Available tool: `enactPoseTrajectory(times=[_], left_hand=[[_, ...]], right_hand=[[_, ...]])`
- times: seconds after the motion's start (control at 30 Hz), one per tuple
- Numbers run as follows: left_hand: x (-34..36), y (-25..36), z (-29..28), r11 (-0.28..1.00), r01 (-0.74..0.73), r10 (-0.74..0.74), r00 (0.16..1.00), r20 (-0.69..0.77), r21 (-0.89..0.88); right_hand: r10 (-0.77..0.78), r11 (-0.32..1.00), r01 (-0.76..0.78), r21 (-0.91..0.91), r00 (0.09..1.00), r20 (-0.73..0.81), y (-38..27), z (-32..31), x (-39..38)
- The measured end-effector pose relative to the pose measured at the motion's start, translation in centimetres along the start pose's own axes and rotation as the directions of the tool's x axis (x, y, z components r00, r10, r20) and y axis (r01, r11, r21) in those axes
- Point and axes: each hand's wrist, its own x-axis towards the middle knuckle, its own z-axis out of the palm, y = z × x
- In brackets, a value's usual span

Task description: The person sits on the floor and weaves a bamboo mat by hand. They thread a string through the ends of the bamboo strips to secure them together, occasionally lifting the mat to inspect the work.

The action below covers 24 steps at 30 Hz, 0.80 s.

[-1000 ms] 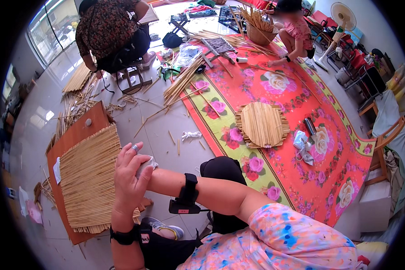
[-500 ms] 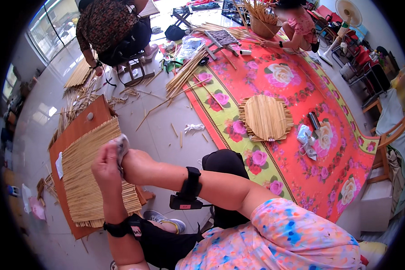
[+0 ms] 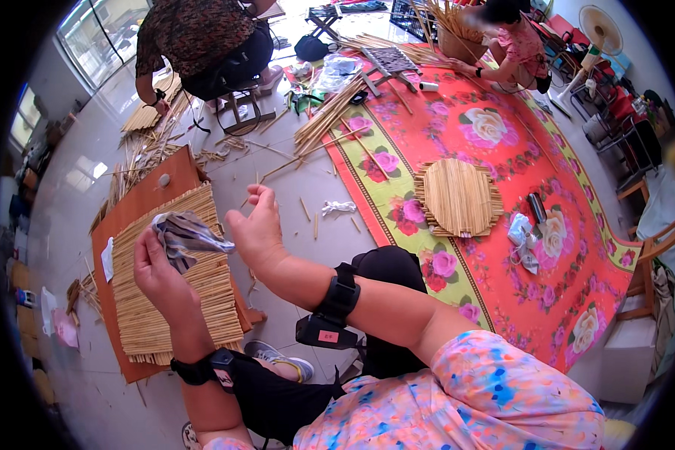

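My left hand [image 3: 163,279] is closed on a striped grey-and-white cloth [image 3: 185,238], which hangs loosely between my hands. My right hand [image 3: 258,234] is raised beside the cloth's far corner, its thumb and fingers apart. Nothing shows in its grasp. Below both hands lies a mat of straw-coloured sticks [image 3: 174,300], set side by side on a reddish-brown board [image 3: 144,196]. A small round pale thing [image 3: 164,180] sits at the board's upper end, and a white scrap [image 3: 107,261] lies at its left edge.
A rounded stick panel [image 3: 460,197] lies on a red floral sheet [image 3: 495,277], with a dark cylinder [image 3: 536,208] nearby. Loose sticks [image 3: 330,112] litter the floor. One person [image 3: 202,45] sits at far left; another [image 3: 514,52] crouches near a basket [image 3: 461,46].
My hands were together around the bunched cloth. They have drawn apart, my right hand moving right and up off it, and the cloth has spread out from my left hand.
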Motion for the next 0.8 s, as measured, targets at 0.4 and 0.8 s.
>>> enactPoseTrajectory(times=[0.4, 0.8], left_hand=[[-3.1, 0.0, 1.4, 0.474, 0.777, -0.508, 0.625, 0.593, -0.413], [-4.5, 0.2, 3.1, 0.651, 0.654, -0.554, 0.756, 0.348, -0.386]], right_hand=[[-0.199, 0.660, -0.530, 0.532, 0.560, 0.804, -1.8, -0.2, -1.1], [-0.306, 0.730, -0.142, 0.668, 0.806, 0.506, -0.3, 1.1, -1.9]])
